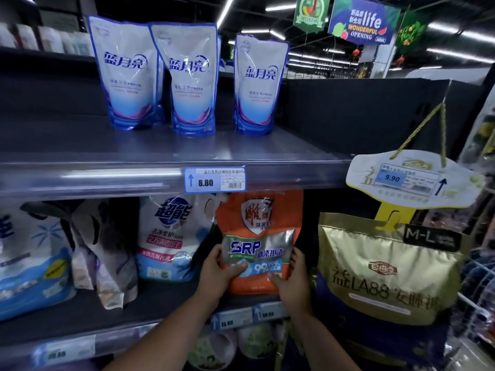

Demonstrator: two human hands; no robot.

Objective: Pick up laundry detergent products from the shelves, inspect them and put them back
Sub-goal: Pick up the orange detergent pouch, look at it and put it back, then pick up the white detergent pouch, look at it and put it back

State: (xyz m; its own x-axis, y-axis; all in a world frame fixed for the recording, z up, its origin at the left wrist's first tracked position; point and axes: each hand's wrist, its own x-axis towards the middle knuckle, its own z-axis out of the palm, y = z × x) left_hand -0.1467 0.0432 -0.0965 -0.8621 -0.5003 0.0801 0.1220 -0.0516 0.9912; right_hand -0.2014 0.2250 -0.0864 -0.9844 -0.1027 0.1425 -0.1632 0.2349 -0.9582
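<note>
An orange detergent pouch point(261, 210) with a silver SRP band stands on the middle shelf point(80, 314), just right of centre. Both hands grip its lower part. My left hand point(217, 274) holds its left edge, thumb on the front. My right hand point(293, 282) clasps the bottom right corner. The pouch's base is at the shelf's front edge; I cannot tell whether it rests on the shelf or is lifted. To its left stands a white and blue detergent pouch point(171, 236).
Three white and blue refill pouches point(187, 79) stand on the upper shelf point(93, 172), above an 8.80 price tag point(214, 180). A gold bag point(385, 271) hangs at the right under a 9.90 sign point(409, 180). More bags point(34, 258) fill the left.
</note>
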